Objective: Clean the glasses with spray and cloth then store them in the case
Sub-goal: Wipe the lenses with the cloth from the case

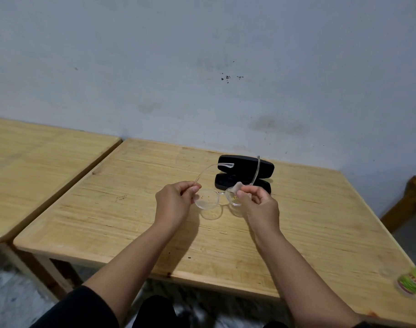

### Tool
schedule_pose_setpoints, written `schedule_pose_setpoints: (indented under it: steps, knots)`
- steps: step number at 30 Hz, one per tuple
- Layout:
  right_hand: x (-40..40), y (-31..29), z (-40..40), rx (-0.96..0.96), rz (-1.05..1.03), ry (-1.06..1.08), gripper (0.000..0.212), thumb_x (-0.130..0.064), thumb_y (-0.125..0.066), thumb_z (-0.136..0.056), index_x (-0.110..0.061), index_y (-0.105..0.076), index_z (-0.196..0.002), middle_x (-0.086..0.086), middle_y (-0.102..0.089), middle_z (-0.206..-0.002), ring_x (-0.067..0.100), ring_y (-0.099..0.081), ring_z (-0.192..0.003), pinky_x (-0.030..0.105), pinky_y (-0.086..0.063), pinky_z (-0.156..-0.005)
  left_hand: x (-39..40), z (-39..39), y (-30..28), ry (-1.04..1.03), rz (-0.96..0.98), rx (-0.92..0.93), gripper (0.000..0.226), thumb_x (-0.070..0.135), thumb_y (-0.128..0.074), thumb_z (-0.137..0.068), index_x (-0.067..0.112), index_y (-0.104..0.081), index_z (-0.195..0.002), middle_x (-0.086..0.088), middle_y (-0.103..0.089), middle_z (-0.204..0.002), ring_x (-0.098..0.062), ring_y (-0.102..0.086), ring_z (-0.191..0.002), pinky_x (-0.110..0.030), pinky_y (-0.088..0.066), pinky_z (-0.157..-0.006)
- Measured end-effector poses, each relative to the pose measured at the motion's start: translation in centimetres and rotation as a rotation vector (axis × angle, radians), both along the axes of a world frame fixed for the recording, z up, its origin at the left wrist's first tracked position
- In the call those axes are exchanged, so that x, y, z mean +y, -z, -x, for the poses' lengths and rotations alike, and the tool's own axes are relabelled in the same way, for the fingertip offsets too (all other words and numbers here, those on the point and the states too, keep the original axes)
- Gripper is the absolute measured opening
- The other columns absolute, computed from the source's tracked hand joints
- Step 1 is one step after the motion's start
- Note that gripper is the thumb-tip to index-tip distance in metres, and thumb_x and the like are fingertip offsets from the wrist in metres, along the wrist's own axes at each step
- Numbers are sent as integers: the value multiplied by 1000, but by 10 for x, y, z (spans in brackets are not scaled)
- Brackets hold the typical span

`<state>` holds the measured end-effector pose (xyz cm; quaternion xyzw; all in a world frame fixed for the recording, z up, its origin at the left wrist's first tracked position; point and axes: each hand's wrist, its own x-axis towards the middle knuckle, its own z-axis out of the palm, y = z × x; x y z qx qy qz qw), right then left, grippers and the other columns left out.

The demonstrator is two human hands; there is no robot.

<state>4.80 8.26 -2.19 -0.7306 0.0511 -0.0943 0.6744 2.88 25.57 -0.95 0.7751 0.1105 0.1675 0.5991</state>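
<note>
Forearms were bare, both hands uncovered: left hand (172,200), right hand (259,202). Black sleeve (83,308) ended near left elbow. Dark clothing showed below, between arms.

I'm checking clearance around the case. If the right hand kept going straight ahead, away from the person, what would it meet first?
Most likely the open black case, which lies just beyond the right hand holding the glasses. Depth is unclear, and the hand may be above the case's height.
</note>
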Motion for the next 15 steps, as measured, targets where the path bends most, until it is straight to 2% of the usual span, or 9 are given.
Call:
schedule_pose_setpoints:
  steps: [3, 7, 11, 15]
  knots:
    - [1, -1, -1, 32, -28, 39, 8, -19, -68, -80, -26, -67, -77, 2, -72, -88, 18, -67, -89, 36, -53, -77, -1, 0, -1, 8, -5, -11, 13, 11, -60, -87, 14, -73, -89, 5, -71, -79, -14, -71, -74, -35, -56, -84]
    - [4, -2, -3, 69, -145, 116, 12, -13, -66, -82, -25, -65, -80, -1, -71, -89, 15, -66, -90, 27, -49, -74, -5, 1, -1, 13, -24, -26, 13, 11, -61, -87, 15, -73, -88, 4, -71, -78, -15, -70, -74, -33, -56, -82]
    - [8, -4, -4, 134, -255, 178, 13, -8, -66, -82, -21, -66, -80, 4, -70, -90, 20, -66, -88, 32, -53, -79, -5, 2, 0, 16, -49, -38, 13, 11, -61, -87, 14, -73, -88, 2, -71, -77, -15, -70, -74, -29, -55, -80]
    - [10, -6, -1, 71, -265, 181, 16, -9, -63, -85, -23, -69, -83, -2, -71, -90, 13, -66, -90, 20, -47, -73, -5, 2, -1, 28, -56, -51, 13, 10, -61, -87, 13, -73, -90, 4, -70, -75, -13, -70, -75, -22, -55, -76]
